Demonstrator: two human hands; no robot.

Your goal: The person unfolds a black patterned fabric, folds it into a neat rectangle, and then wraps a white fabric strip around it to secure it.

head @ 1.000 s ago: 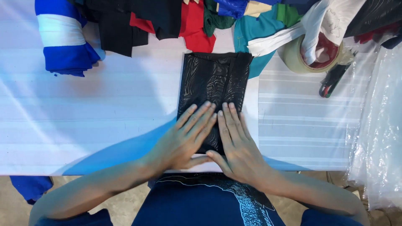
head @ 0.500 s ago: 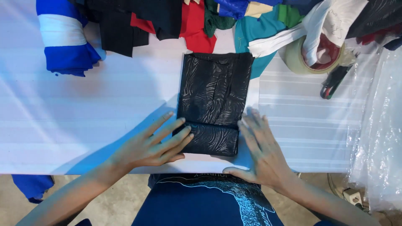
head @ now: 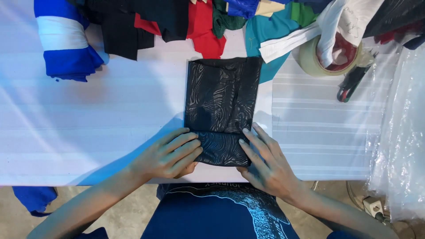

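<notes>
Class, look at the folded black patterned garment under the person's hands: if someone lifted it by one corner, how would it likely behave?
The black garment would probably go floppy and unfold, since its near edge already lies doubled over softly. Its faint sheen suggests a fairly slippery fabric. It looks thin and flat on the white table, so likely light.

Under your left hand (head: 170, 155) and right hand (head: 265, 163): black folded garment (head: 221, 104), thin cloth, slight sheen, wavy tone-on-tone pattern. Table (head: 88, 119) in front of you: smooth white surface, faint ribbed lines, matt. Heap of clothes (head: 199, 17) beyond: soft matt fabric. Tape roll (head: 310, 57): glossy plastic. Clear plastic sheeting (head: 398, 132) to your right: crinkled, shiny.
</notes>
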